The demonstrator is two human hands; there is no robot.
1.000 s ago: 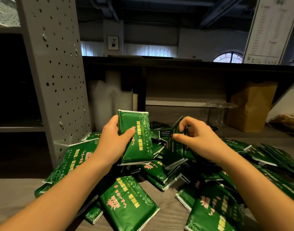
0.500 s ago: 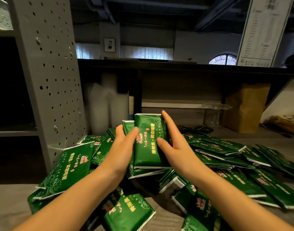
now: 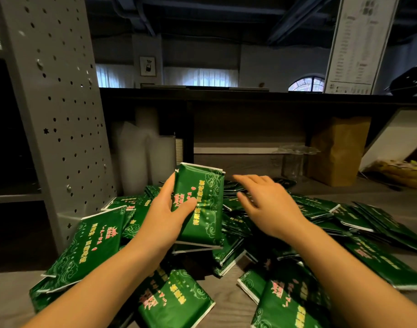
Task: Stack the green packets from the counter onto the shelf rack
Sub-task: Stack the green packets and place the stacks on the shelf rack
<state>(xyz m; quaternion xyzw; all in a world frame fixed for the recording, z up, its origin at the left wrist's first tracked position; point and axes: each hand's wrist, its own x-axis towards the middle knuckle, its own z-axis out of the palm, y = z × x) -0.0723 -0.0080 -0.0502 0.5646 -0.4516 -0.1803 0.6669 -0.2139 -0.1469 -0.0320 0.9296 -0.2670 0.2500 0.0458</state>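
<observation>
1. left hand [image 3: 169, 216]: grips a small stack of green packets [image 3: 202, 202]. the thumb lies across the printed front face and the fingers wrap behind the left edge.
2. held stack: upright, tilted slightly, raised above the loose pile [image 3: 176, 301]. more than one packet edge shows at its lower end; the exact count cannot be told.
3. right hand [image 3: 266, 204]: fingers straight and spread, holding nothing. it hovers just beside the right edge of the held stack, above the pile. the fingertips are blurred; contact with the stack cannot be told.
4. loose pile: many green packets lie scattered and overlapping on the grey counter [image 3: 11, 292], from the foot of the shelf rack [image 3: 58, 114] across to the right edge of the view.
5. shelf rack: grey perforated upright at the left, with dark compartments behind it.
6. rear of counter: a brown paper bag [image 3: 337, 150] stands at the right, and a glass jar [image 3: 292, 162] stands just beside it.
</observation>
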